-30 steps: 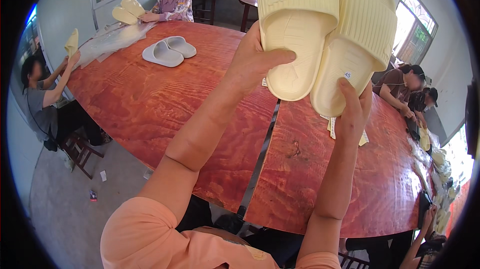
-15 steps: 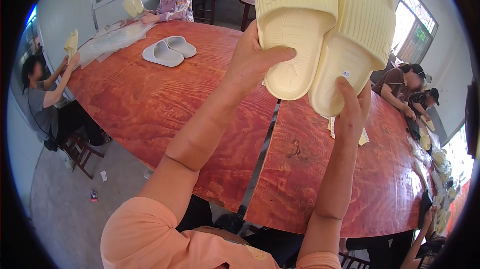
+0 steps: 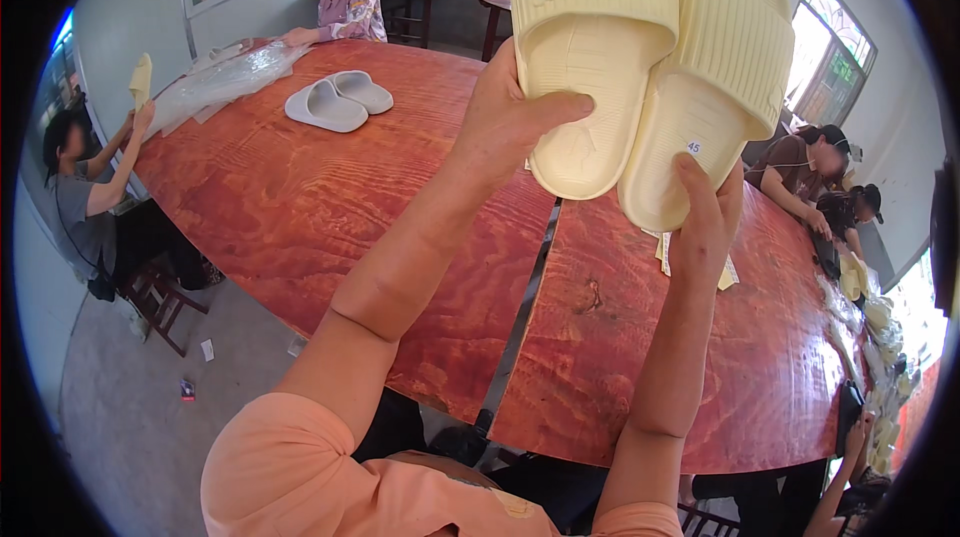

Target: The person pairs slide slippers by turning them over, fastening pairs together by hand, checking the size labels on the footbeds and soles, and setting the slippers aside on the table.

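Note:
Both my arms are raised over the table, holding up a pair of pale yellow slide sandals side by side. My left hand grips the left sandal, its thumb lying on the footbed near the heel. In my right hand is the right sandal, with the thumb close to a small round white sticker on the heel. The straps are ribbed, and the left one bears a raised shape. The fingers behind the soles are hidden. The sandals' toe ends reach the upper edge of the view.
The large reddish-brown wooden table has a dark seam. Two light grey slides stand on it, and clear plastic wrapping lies at the far left. Paper strips lie by my right forearm. Several people sit around; plastic-bagged items crowd the right edge.
My hands and the sandals stay nearly still. The person at the far side has lowered the pale yellow sandals out of sight. On the right, a co-worker has shifted slightly.

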The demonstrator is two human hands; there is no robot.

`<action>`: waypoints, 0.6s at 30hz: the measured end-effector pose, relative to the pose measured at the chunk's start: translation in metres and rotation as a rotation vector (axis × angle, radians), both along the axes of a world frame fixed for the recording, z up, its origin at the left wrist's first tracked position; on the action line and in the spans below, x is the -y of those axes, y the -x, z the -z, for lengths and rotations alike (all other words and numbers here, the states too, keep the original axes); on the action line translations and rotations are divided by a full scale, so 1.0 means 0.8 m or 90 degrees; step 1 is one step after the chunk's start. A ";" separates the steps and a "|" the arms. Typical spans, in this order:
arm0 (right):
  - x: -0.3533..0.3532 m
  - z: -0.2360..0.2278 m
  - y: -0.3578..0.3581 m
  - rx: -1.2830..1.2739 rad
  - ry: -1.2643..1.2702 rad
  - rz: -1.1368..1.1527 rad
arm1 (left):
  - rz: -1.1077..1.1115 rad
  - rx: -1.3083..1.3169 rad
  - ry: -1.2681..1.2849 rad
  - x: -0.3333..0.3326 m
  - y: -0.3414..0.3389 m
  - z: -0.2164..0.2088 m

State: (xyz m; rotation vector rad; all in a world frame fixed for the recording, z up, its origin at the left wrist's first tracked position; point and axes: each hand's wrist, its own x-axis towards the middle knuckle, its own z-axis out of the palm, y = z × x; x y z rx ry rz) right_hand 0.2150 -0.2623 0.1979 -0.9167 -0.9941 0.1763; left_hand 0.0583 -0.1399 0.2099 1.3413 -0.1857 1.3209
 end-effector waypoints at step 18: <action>0.000 0.000 -0.002 -0.001 -0.005 -0.010 | -0.003 -0.008 0.006 -0.002 -0.002 0.001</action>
